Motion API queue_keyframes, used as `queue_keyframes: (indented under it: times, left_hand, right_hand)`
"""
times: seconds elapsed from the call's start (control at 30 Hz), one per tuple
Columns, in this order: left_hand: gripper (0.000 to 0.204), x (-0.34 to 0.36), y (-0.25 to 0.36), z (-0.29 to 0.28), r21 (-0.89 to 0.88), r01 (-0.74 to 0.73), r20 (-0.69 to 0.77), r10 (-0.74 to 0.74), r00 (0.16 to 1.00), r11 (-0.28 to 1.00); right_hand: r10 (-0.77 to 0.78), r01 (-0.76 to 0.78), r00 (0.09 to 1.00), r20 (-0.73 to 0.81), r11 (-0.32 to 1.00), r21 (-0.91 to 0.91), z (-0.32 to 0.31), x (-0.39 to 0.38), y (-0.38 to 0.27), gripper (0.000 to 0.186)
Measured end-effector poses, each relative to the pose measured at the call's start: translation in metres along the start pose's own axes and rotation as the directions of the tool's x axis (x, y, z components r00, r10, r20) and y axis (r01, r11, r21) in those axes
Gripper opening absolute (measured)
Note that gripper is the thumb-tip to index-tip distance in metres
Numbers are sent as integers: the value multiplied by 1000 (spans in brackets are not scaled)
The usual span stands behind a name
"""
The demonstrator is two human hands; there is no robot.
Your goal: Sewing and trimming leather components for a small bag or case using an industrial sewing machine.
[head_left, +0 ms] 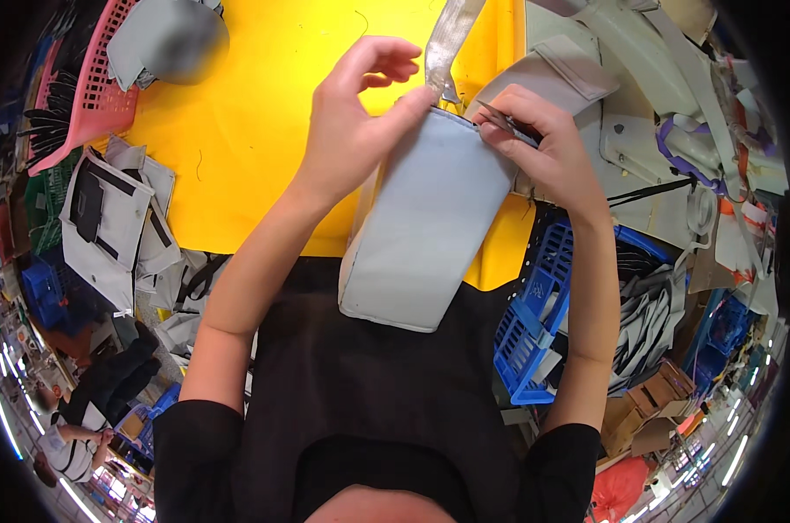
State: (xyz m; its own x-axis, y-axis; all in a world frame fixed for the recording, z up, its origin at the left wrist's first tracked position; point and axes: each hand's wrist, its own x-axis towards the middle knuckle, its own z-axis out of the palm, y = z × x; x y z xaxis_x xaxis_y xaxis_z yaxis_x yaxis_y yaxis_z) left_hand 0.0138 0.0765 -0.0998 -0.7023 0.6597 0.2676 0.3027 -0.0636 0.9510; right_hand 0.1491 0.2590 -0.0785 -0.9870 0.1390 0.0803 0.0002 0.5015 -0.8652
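A light grey, stitched fabric piece (430, 218) lies lengthwise in front of me, its near end over my lap and its far edge by a sewing machine's presser foot (449, 92). My left hand (351, 122) is at its far left corner. The thumb touches the edge while the other fingers curl loosely in the air, apart from the thumb. At the far right corner, my right hand (543, 144) is closed on small metal thread snips (519, 131), tip pointing left. Its fingertips are at the fabric's edge; whether they also pinch it is hard to see.
Yellow sheeting (238, 174) covers the table. A pink basket (90, 96) stands far left, near stacked grey pieces (107, 218). On the right are a blue crate (534, 305), more grey pieces (648, 314) and a purple loop (683, 152). Another person (68, 444) is at lower left.
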Motion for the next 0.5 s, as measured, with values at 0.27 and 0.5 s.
queue_keyframes:
  times: [0.27,0.5]
  left_hand:
    - [12,1,4,-14,149,-9,99,-5,995,989]
    - [11,3,-4,-10,42,-12,108,8,994,999]
  right_hand:
    - [37,-64,992,-117,970,-234,13,-4,-28,17]
    - [-6,-111,971,-237,873,-475,29,-10,-51,20]
